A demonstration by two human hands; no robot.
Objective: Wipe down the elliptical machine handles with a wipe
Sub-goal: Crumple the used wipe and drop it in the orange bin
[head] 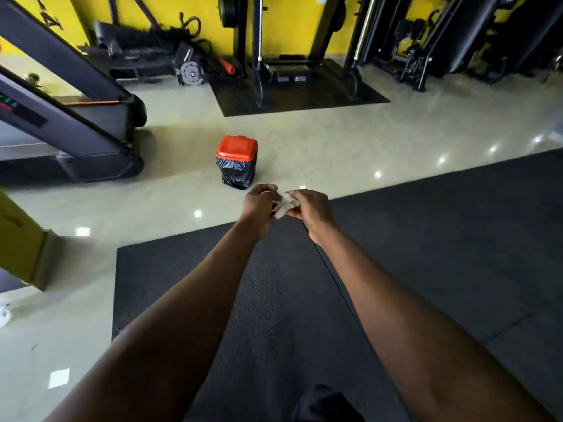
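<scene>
Both my arms are stretched out in front of me over the floor. A small crumpled white wipe (284, 205) is pinched between my left hand (259, 202) and my right hand (310, 208), whose fingers meet on it. The hands hover just short of a small bin with a red lid (237, 147) and a black liner bag (236, 175), which stands on the pale floor. No elliptical handles show in this view.
A dark rubber mat (426, 239) lies under my arms. A treadmill (76, 123) stands at the left, with a yellow box (21, 239) below it. Racks and weight machines (292, 56) line the yellow back wall. Something white (4, 315) lies at the far left edge.
</scene>
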